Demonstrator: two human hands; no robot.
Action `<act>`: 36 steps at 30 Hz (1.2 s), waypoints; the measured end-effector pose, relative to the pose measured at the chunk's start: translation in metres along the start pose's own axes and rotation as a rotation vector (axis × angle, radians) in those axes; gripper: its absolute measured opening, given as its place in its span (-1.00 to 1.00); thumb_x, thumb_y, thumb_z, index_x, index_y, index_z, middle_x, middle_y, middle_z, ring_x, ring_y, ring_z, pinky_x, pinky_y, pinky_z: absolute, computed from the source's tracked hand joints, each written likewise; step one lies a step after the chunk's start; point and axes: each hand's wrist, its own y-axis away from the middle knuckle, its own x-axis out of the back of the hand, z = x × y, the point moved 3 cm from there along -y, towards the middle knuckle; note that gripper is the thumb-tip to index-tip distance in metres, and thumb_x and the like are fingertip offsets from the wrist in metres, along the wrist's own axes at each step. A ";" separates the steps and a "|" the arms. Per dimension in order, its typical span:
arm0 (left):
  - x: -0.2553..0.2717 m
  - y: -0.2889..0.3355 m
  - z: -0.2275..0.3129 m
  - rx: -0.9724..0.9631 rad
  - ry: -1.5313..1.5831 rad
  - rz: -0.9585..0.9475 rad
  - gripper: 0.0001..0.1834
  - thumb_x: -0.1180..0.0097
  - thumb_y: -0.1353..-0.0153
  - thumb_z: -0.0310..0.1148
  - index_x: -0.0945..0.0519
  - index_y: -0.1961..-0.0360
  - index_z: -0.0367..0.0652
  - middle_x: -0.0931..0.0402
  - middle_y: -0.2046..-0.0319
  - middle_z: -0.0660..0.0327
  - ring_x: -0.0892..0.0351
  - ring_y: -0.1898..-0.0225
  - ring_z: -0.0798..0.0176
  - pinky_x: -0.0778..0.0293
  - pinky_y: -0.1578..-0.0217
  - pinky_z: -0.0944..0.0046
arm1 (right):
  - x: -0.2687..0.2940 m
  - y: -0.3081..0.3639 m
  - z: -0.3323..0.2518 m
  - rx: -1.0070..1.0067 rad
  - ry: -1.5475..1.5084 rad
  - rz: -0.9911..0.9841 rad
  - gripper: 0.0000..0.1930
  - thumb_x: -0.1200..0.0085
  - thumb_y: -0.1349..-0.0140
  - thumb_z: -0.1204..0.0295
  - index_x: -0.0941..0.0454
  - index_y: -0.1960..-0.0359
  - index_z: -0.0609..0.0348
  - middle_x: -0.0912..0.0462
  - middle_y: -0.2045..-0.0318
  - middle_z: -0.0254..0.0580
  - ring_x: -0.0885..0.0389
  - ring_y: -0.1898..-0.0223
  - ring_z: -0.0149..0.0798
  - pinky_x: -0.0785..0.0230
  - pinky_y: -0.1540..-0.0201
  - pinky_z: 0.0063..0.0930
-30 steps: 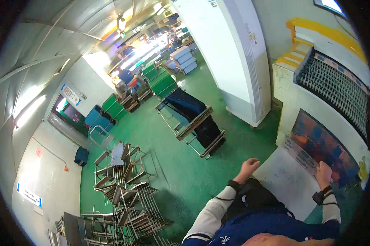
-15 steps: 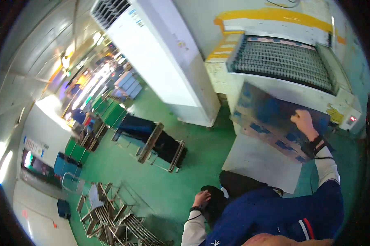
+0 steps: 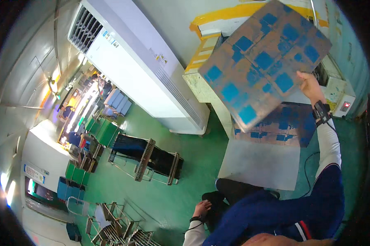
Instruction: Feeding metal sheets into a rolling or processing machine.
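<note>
Head view: right hand [image 3: 310, 86] pinches the edge of a raised blue-patched panel [image 3: 262, 61]; it looks stiff, light, awkwardly broad. Left hand [image 3: 202, 209] hangs loosely curled, empty.

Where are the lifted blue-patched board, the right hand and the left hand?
blue-patched board [image 3: 262, 65], head view, middle of its face.
right hand [image 3: 310, 87], head view, back of hand at board's edge.
left hand [image 3: 202, 209], head view, knuckles.

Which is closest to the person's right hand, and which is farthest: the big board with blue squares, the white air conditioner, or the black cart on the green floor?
From the right hand, head view:
1. Flat brown board with blue squares, held at its right edge by that hand.
2. Tall white floor-standing air conditioner, to the left, beyond the board.
3. Black wheeled cart with metal frame, lower left on the green floor.
</note>
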 end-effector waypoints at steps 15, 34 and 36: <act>-0.022 -0.041 -0.002 0.138 -0.169 -0.001 -0.64 0.00 -0.17 -0.23 -0.44 0.18 -0.35 -0.52 0.28 0.11 -0.51 0.28 0.20 -0.42 0.26 0.28 | -0.033 -0.192 0.085 -0.005 -0.283 0.064 -0.87 -0.08 -0.03 0.47 -0.38 0.43 0.15 -0.42 0.47 -0.27 -0.38 0.37 -0.31 -0.35 0.15 -0.41; 0.004 -0.066 -0.020 0.201 -0.126 -0.078 -0.57 -0.01 -0.15 -0.17 -0.38 0.10 -0.31 -0.49 0.26 0.02 -0.53 0.31 0.07 -0.49 0.30 0.17 | -0.067 -0.166 0.068 -0.258 0.294 -0.146 -0.71 -0.03 -0.08 0.23 -0.44 0.35 0.23 -0.52 0.55 -0.23 -0.53 0.55 -0.36 -0.37 0.59 -0.63; -0.041 -0.038 0.018 0.182 -0.332 0.017 -0.59 -0.01 -0.15 -0.18 -0.38 0.11 -0.29 -0.50 0.27 0.02 -0.53 0.33 0.06 -0.48 0.31 0.16 | -0.072 -0.119 0.047 -0.122 0.390 -0.203 -0.73 -0.03 -0.08 0.24 -0.44 0.36 0.22 -0.52 0.55 -0.23 -0.51 0.56 -0.39 -0.36 0.57 -0.63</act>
